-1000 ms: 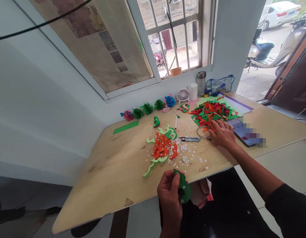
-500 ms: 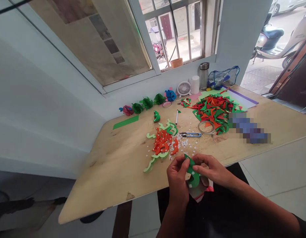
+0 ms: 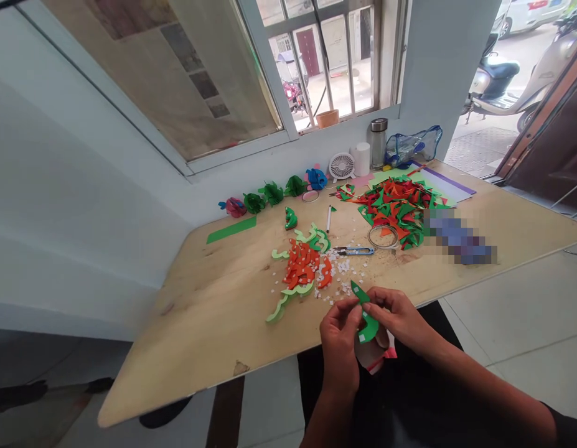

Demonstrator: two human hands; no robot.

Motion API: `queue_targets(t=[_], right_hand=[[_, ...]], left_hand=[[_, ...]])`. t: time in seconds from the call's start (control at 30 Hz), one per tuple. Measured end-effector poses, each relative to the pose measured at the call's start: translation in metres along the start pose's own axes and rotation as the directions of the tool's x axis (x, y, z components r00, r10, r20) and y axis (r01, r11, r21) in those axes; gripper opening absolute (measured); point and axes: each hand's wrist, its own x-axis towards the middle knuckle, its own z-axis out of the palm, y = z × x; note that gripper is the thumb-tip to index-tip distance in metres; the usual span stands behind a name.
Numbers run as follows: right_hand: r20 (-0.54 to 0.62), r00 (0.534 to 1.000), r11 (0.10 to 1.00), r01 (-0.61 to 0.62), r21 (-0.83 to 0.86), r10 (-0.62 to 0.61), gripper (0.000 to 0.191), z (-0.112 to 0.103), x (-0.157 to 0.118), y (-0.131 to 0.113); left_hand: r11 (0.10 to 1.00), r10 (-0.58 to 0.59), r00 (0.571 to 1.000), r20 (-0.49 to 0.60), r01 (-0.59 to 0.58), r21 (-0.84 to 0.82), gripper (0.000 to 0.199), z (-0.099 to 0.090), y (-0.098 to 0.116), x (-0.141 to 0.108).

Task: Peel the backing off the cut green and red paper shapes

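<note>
Between both hands, at the table's near edge, is a curved green paper or felt cutout (image 3: 371,330) with small white squares stuck along it. My left hand (image 3: 340,333) pinches it at its middle from the left, thumb on top. From the right, my right hand (image 3: 396,316) closes on the same cutout, with the thumb near the left thumb. The cutout's pointed tip sticks up beyond the fingers. Under the hands shows a pinkish-white sheet (image 3: 373,356), partly hidden. Just beyond lie a pile of orange cutouts (image 3: 301,264) and scattered white bits (image 3: 344,267).
Blue-handled thread snips (image 3: 358,251) and a ring-shaped roll (image 3: 382,236) lie mid-table. Behind them is a heap of red and green scraps (image 3: 400,205). Along the wall stand a small fan (image 3: 342,167), a glass bottle (image 3: 378,144) and green paper shapes (image 3: 272,193).
My thumbs have shifted lower along the green cutout, so more of its pointed tip shows. The whole view has moved slightly.
</note>
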Motion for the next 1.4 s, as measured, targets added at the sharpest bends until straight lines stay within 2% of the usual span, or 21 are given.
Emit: queue_targets(t=[0.13, 0.43, 0.57, 0.7, 0.77, 0.83, 1.0, 1.27, 1.4], right_hand=[[-0.077, 0.994, 0.994, 0.075, -0.074, -0.081, 0.029, 0.001, -0.005, 0.006], [-0.044, 0.996, 0.990, 0.075, -0.120, -0.081, 0.018, 0.004, -0.016, -0.001], [-0.079, 0.994, 0.991, 0.060, -0.121, -0.070, 0.018, 0.004, -0.020, 0.004], [-0.078, 0.995, 0.993, 0.049, -0.111, -0.058, 0.022, 0.002, -0.008, 0.000], [-0.044, 0.998, 0.996, 0.047, -0.070, -0.050, 0.024, 0.001, -0.001, -0.005], [-0.015, 0.999, 0.999, 0.044, -0.023, -0.044, 0.023, 0.002, 0.004, -0.008], [0.030, 0.999, 1.000, -0.011, 0.003, 0.011, 0.024, 0.005, 0.005, -0.007], [0.070, 0.996, 0.997, -0.054, 0.049, 0.050, 0.019, 0.001, 0.014, -0.002], [0.076, 0.996, 0.996, -0.054, 0.068, 0.049, 0.021, -0.001, 0.010, -0.003]], left_hand=[[0.998, 0.041, 0.999, -0.011, -0.040, 0.041, 0.016, 0.000, -0.004, -0.008], [0.987, 0.161, 0.983, -0.083, -0.161, 0.011, 0.012, 0.002, -0.002, -0.017], [0.996, 0.070, 0.997, -0.029, -0.072, -0.061, 0.020, -0.002, -0.006, -0.018], [0.987, -0.064, 0.998, -0.003, 0.062, -0.151, 0.021, -0.002, 0.000, -0.006], [0.985, -0.063, 0.998, -0.006, 0.062, -0.159, 0.019, -0.002, 0.004, 0.001], [0.991, -0.014, 0.999, -0.040, 0.008, -0.132, 0.017, -0.002, 0.007, 0.005], [0.995, 0.061, 0.992, -0.112, -0.069, -0.070, 0.016, -0.004, 0.005, 0.002], [0.984, -0.073, 0.996, -0.058, 0.063, -0.165, 0.017, -0.005, 0.011, 0.015], [0.978, -0.088, 0.996, -0.035, 0.080, -0.194, 0.018, -0.003, 0.010, 0.012]])
